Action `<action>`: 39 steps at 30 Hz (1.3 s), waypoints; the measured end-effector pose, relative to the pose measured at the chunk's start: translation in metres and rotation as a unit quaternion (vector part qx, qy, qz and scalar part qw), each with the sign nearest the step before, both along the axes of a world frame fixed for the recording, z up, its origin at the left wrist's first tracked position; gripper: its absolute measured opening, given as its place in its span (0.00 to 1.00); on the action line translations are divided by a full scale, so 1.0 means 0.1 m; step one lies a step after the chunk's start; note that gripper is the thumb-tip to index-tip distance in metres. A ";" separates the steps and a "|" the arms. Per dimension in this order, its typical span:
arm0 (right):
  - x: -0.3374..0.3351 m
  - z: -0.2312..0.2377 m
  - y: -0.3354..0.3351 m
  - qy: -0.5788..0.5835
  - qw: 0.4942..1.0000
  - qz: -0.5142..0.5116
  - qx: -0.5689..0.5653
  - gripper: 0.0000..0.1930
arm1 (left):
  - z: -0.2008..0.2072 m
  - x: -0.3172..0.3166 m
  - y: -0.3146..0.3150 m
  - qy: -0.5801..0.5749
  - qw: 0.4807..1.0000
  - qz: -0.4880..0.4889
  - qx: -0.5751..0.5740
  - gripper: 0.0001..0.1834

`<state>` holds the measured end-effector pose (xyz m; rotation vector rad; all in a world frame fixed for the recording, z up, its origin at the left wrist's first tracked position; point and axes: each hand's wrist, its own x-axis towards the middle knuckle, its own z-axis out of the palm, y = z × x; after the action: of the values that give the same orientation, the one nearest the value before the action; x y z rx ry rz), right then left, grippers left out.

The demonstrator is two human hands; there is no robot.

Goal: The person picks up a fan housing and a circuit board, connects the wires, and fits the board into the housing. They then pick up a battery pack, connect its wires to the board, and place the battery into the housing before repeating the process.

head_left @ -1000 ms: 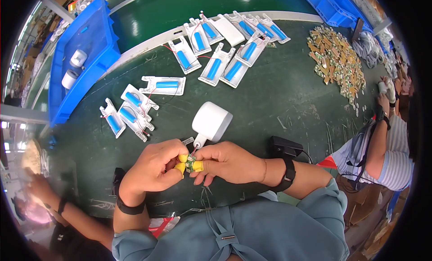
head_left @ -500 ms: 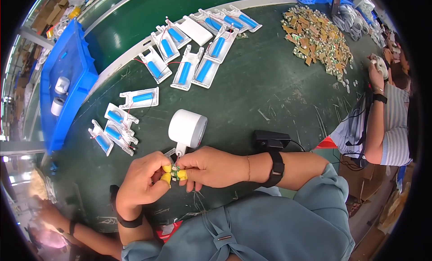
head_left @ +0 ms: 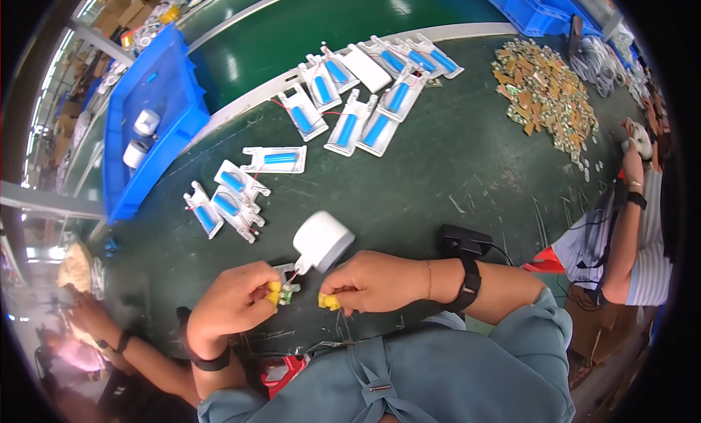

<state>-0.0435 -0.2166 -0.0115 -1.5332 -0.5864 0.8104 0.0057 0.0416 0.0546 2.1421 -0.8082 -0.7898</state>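
Grey-blue tied top [head_left: 467, 372], black wrist straps [head_left: 470, 283], yellow finger cots [head_left: 330, 302]

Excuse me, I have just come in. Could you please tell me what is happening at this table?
A person is working at a dark green table with two hands, both wearing yellow covers. The left hand holds a small circuit board, joined by thin wires to a white round-headed device beyond it. The right hand is apart from the board, its fingers drawn together; I cannot tell whether they hold anything. Farther off lie white casings with blue cylinders and a heap of small boards.
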 end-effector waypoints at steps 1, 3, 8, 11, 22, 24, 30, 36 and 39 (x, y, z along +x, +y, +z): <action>-0.01 -0.01 -0.01 -0.008 1.000 -0.007 -0.001 0.11 | 0.06 -0.02 0.12 0.010 0.999 0.027 0.036 0.11; -0.01 -0.03 0.00 -0.016 1.000 -0.012 0.004 0.11 | 0.12 -0.05 0.44 -0.008 0.990 0.096 0.103 0.10; -0.01 -0.02 0.00 -0.030 0.999 -0.006 -0.007 0.10 | 0.08 -0.11 1.74 -0.210 0.904 0.257 0.270 0.12; 0.01 0.00 -0.02 -0.012 1.000 -0.009 -0.017 0.11 | 0.04 -0.03 1.75 -0.456 0.772 0.260 0.360 0.13; -0.02 -0.01 0.05 0.052 0.998 -0.025 0.001 0.12 | -0.46 0.96 0.89 -0.129 0.854 0.499 0.067 0.12; -0.03 -0.01 0.05 0.063 0.997 -0.043 0.018 0.12 | -0.50 0.98 0.90 -0.105 0.858 0.500 0.047 0.12; 0.01 0.00 0.01 0.051 0.998 -0.036 0.008 0.12 | -0.50 0.75 0.92 -0.083 0.878 0.469 -0.042 0.09; 0.02 0.01 -0.01 0.066 0.998 -0.022 -0.006 0.12 | -0.11 0.33 0.59 0.013 0.927 0.290 -0.235 0.11; 0.02 0.05 -0.02 0.077 0.995 -0.058 0.005 0.11 | -0.08 0.27 0.43 0.152 0.929 0.181 -0.284 0.14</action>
<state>-0.0411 -0.2183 -0.0064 -1.4663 -0.3833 0.8270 0.0330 0.0842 0.0469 1.5339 -0.3913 -0.5795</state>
